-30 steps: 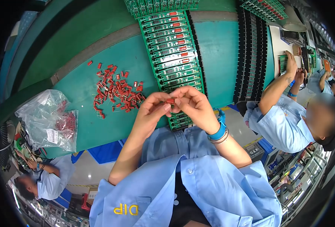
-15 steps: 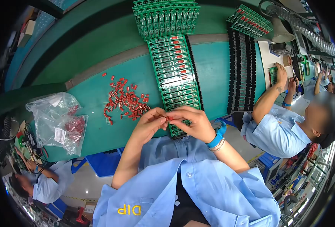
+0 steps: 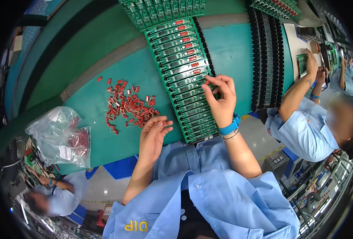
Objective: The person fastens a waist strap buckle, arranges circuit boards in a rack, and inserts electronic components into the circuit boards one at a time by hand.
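A long panel of green circuit boards (image 3: 190,104) runs away from me in a black rack. Its farther rows carry red box-shaped capacitors (image 3: 190,52); the nearer rows have none. Over the panel's right side, my right hand (image 3: 223,97) pinches one red capacitor (image 3: 207,82) between thumb and fingers, close to the board surface. Left of the panel, my left hand (image 3: 154,135) is raised with its fingers curled together; a trace of red shows at the fingertips, too small to make out. Beside it lies a loose pile of red capacitors (image 3: 128,103) with wire leads.
A clear plastic bag (image 3: 61,137) of red parts lies on the left of the green table (image 3: 100,147). More green boards (image 3: 168,12) stand at the far end. To the right are an upright black rack (image 3: 266,59) and a co-worker (image 3: 304,127) handling a board.
My hands, together over the near end of the panel before, are now apart. The right has carried a capacitor forward and right over the boards; the left has drawn back leftward.
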